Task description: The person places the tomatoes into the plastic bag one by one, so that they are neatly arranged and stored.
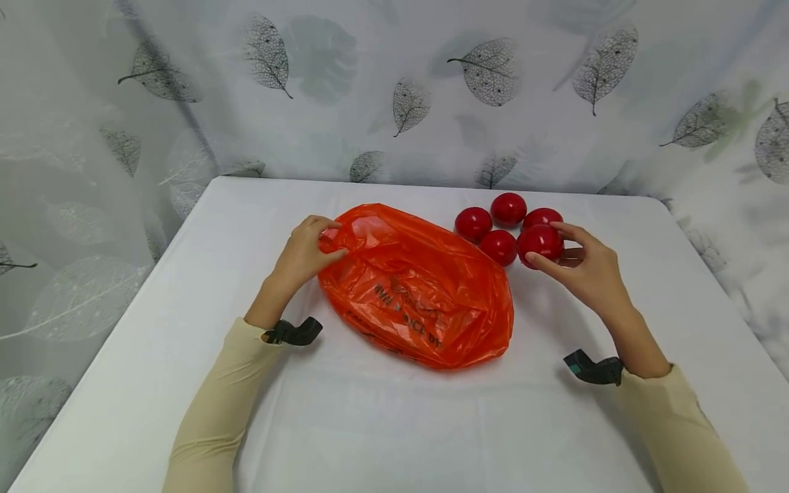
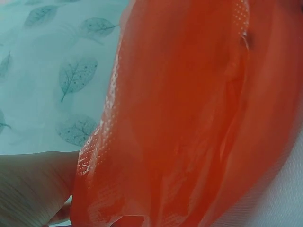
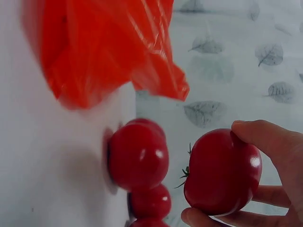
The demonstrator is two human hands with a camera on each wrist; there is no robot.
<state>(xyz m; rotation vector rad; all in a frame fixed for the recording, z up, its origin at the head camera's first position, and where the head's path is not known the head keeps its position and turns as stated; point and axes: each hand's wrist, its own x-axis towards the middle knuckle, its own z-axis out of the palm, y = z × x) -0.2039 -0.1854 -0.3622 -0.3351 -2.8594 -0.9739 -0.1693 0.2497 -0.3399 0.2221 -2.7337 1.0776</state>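
Observation:
An orange-red plastic bag [image 1: 419, 301] with dark printing lies on the table, its mouth spread. My left hand [image 1: 305, 250] grips the bag's left edge between thumb and fingers; in the left wrist view the bag [image 2: 180, 113] covers most of the fingers. Between the thumb and fingers of my right hand [image 1: 582, 263] is a red tomato [image 1: 540, 245], held up just right of the bag. The right wrist view shows this tomato [image 3: 222, 172] with its green stem end facing away from the palm. Several more tomatoes [image 1: 508, 209] sit in a cluster beside the bag's upper right edge.
A white table [image 1: 370, 424] lies under everything. Behind it and at the sides hangs a pale curtain [image 1: 333, 89] printed with leaves. Dark wrist cameras [image 1: 593, 368] stick out from both wrists.

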